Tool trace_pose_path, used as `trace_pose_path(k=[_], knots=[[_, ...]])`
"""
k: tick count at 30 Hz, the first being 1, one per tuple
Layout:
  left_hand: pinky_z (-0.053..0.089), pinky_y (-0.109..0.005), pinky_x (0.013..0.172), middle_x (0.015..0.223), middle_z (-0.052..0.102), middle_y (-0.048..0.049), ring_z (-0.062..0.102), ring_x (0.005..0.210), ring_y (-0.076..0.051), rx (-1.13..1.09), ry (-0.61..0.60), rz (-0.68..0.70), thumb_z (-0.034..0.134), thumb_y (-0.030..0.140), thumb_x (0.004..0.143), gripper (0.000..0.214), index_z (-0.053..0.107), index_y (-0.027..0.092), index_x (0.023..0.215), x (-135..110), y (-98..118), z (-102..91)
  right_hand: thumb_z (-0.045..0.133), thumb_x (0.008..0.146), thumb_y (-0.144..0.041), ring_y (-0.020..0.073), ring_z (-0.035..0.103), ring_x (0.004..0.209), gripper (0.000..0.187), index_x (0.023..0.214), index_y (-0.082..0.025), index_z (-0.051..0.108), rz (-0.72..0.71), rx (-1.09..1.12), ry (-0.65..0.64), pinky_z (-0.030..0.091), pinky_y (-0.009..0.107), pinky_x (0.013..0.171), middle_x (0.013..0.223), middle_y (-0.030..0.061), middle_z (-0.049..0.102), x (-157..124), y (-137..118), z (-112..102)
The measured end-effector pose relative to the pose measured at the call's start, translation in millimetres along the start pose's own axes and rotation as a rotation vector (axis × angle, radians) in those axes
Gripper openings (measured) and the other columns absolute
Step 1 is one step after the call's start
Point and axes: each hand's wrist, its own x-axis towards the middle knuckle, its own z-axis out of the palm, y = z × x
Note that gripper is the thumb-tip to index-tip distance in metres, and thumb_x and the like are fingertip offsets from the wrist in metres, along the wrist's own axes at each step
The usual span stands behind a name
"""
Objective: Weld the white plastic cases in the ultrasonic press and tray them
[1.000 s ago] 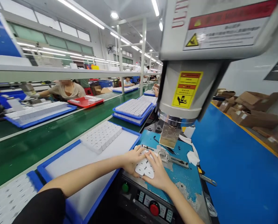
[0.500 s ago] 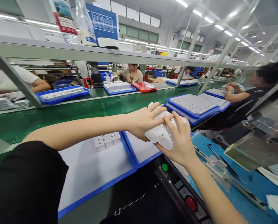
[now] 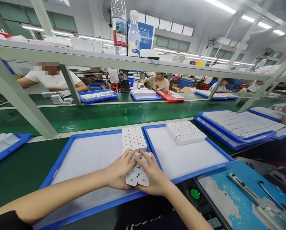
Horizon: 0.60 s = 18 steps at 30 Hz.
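Observation:
Between my two hands is a small block of white charger housings (image 3: 131,180), set in two columns, with a little slot showing in the end faces. My left hand (image 3: 119,171) presses on the left side of the block, and my right hand (image 3: 156,179) closes around the right side, their fingertips meeting on top. The block is over the right part of a blue-rimmed tray (image 3: 85,156) lined with white. Just beyond my fingers, more white housings (image 3: 133,135) stand in rows along that tray's right edge. Whether the held block rests on the liner is hidden.
To the right, a second blue tray (image 3: 167,163) carries a block of housings (image 3: 186,132). Stacked full trays (image 3: 239,127) stand farther right. A fixture (image 3: 260,201) and green button (image 3: 195,194) are at lower right. A shelf (image 3: 85,57) crosses above the green belt (image 3: 104,115); co-workers sit beyond.
My hands have brought the held housings from above the right-hand side to the left tray, lower and nearer the standing rows. The view has turned left, showing more of both trays.

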Motion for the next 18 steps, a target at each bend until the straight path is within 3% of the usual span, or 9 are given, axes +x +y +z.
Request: trace_pose_path(k=[7, 14, 18], knots=[[0.032, -0.059, 0.103, 0.149, 0.019, -0.0148, 0.019, 0.134, -0.042, -0.122, -0.035, -0.137, 0.075, 0.038, 0.051, 0.112, 0.015, 0.025, 0.145, 6, -3, 20.2, 0.075, 0.062, -0.040, 0.0326, 0.010, 0.139, 0.099, 0.145, -0.030, 0.022, 0.062, 0.099, -0.147, 0.025, 0.050, 0.111, 0.152, 0.0061, 0.015, 2, 25, -2], [0.030, -0.062, 0.104, 0.155, 0.004, -0.0165, 0.008, 0.140, -0.042, -0.136, -0.097, -0.248, 0.073, 0.039, 0.059, 0.112, 0.005, 0.027, 0.147, 1, 2, 23.1, 0.074, 0.063, -0.042, 0.0313, 0.012, 0.140, 0.098, 0.145, -0.031, 0.022, 0.035, 0.103, -0.182, 0.028, 0.048, 0.109, 0.153, 0.0054, 0.015, 7, 29, -2], [0.024, -0.067, 0.104, 0.155, 0.004, -0.0175, 0.006, 0.141, -0.042, -0.119, -0.137, -0.276, 0.074, 0.047, 0.058, 0.115, 0.005, 0.027, 0.147, 1, 3, 20.7, 0.073, 0.064, -0.053, 0.0325, 0.011, 0.140, 0.099, 0.146, -0.032, 0.021, 0.042, 0.061, -0.226, 0.018, 0.052, 0.113, 0.155, 0.0031, 0.014, 9, 35, -4]])
